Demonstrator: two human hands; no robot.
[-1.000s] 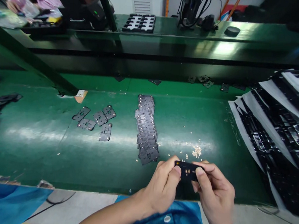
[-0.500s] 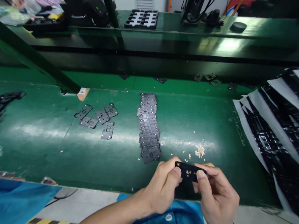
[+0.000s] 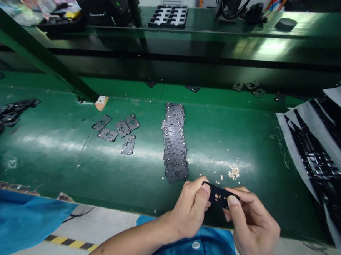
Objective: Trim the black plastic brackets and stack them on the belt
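Note:
A thin black plate (image 3: pixel 220 196) with small cut-outs is held between both hands near the front edge of the green table (image 3: pixel 119 192). My left hand (image 3: pixel 191 207) pinches its left end, thumb on top. At its right end, my right hand (image 3: pixel 249 217) grips it between thumb and fingers. Just behind the hands, a long overlapping column of dark plates (image 3: pixel 175 142) runs away across the table. A small heap of tiny pale pieces (image 3: pixel 233 173) lies behind my right hand, with others scattered around it.
Several loose plates (image 3: pixel 128 144) lie left of the column, and a dark pile (image 3: pixel 9 114) sits farther left. Black wrapped material (image 3: pixel 320 164) covers the right side. A green post (image 3: pixel 39 54) slants across the left. A tray (image 3: pixel 168 16) rests on the raised back shelf.
The table and its objects appear slightly farther right in view. The plate is still in both hands, and my left thumb now covers the yellow spot at its left corner.

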